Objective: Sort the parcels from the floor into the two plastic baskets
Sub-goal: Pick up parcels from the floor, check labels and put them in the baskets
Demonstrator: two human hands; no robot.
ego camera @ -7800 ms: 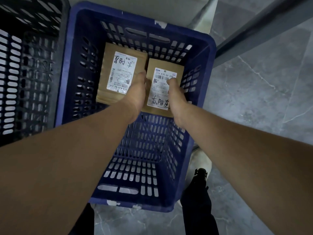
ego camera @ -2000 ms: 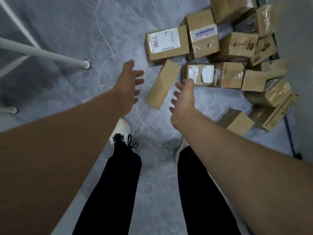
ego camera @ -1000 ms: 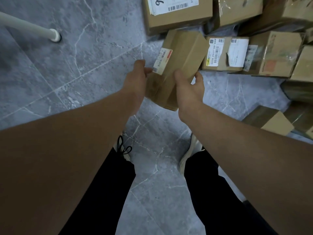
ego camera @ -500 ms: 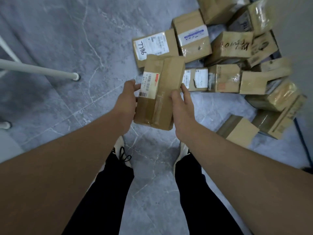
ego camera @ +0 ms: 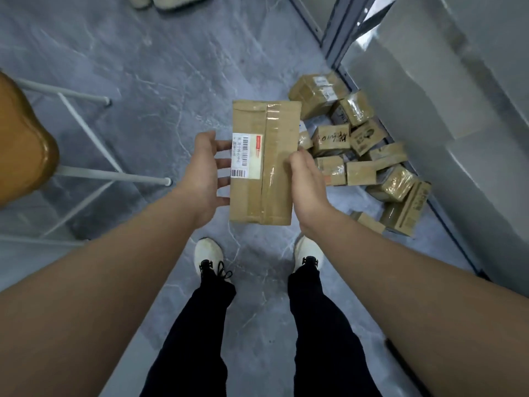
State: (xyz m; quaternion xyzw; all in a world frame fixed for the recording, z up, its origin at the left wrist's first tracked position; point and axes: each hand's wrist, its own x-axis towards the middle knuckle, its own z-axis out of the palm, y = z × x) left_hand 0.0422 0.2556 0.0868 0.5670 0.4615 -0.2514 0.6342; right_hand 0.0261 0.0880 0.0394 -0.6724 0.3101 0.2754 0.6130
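Note:
A long brown cardboard parcel [ego camera: 263, 161], taped down its middle and carrying a white barcode label on its left half, is held at waist height over the grey floor. My right hand [ego camera: 307, 184] grips its right edge, thumb on top. My left hand [ego camera: 204, 173] touches its left side with straight, spread fingers. Several more brown parcels [ego camera: 360, 156] lie heaped on the floor to the right, by the wall. Neither plastic basket is in view.
A stool with an orange-brown seat [ego camera: 23, 150] and white legs [ego camera: 114, 176] stands at the left. A grey metal frame and wall [ego camera: 429, 81] close off the right side. My own feet [ego camera: 209, 253] stand below the parcel. Another pair of shoes [ego camera: 166, 0] shows at the top edge.
I have stood up with the parcel, lifting it away from the heap and turning it upright. My left fingers have straightened against its side.

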